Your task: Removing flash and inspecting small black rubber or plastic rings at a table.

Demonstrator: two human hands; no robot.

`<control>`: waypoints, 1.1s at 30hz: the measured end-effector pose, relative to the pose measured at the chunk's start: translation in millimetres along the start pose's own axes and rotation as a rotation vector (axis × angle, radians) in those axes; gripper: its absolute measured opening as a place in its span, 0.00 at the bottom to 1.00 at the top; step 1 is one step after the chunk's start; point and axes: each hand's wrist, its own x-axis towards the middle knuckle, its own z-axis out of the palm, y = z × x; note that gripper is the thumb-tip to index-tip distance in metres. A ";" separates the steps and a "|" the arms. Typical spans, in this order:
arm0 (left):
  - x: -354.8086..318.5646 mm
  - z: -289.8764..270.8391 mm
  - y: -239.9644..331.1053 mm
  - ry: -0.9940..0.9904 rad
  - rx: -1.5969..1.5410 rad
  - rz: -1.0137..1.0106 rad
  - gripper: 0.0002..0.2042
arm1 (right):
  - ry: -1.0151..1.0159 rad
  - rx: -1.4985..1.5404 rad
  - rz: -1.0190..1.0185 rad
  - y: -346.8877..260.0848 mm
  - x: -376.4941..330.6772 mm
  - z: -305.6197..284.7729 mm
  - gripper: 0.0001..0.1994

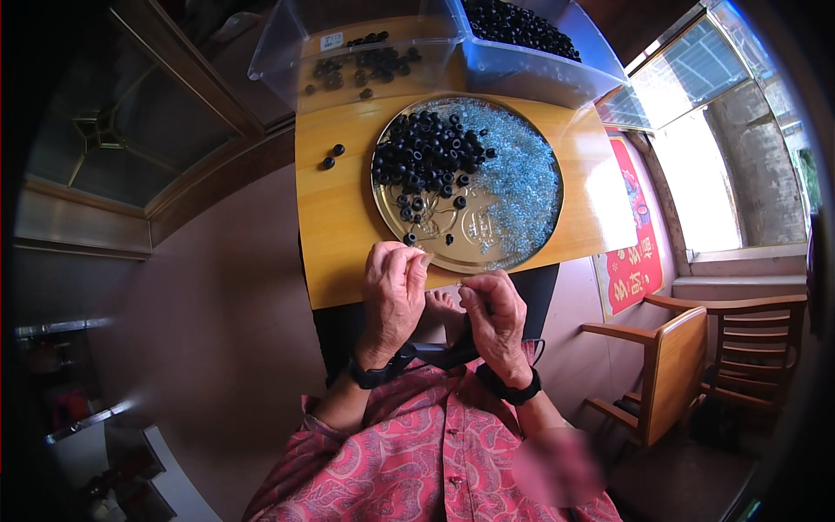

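My left hand is closed in a pinch at the near rim of a round gold-coloured tray. What sits between its fingertips is too small to make out. Just beyond those fingertips lies a black bead. To the right, my right hand also pinches with thumb and forefinger, just off the table's near edge; a faint thin line seems to run between the two hands. The tray carries a heap of black beads on its left and a spread of small pale-blue clear pieces on its right.
The tray rests on a yellow wooden table, with two loose black beads to its left. Behind it stand two clear plastic bins, both with black beads inside. Wooden chairs are at the right, below a bright window.
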 end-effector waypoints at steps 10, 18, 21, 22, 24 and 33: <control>24.0 -0.4 -5.8 0.010 0.403 0.040 0.10 | 0.049 -0.129 -0.037 4.4 2.3 -2.3 0.10; 19.4 1.4 -4.7 0.073 0.089 0.037 0.08 | -0.023 -0.418 -0.247 13.8 25.2 -7.9 0.14; 12.1 -4.0 2.6 -0.207 -0.854 -0.453 0.09 | 0.013 -0.404 -0.217 21.0 22.1 -5.9 0.11; 9.9 -7.8 1.4 -0.264 -1.043 -0.554 0.11 | 0.041 -0.389 -0.193 21.3 21.2 -5.2 0.10; 6.8 -11.2 4.1 -0.288 -1.297 -0.629 0.11 | 0.051 -0.375 -0.195 18.0 18.5 -3.3 0.09; -6.7 -0.5 -2.3 -0.320 -1.553 -0.715 0.10 | 0.086 -0.068 -0.042 -10.5 8.7 -7.2 0.08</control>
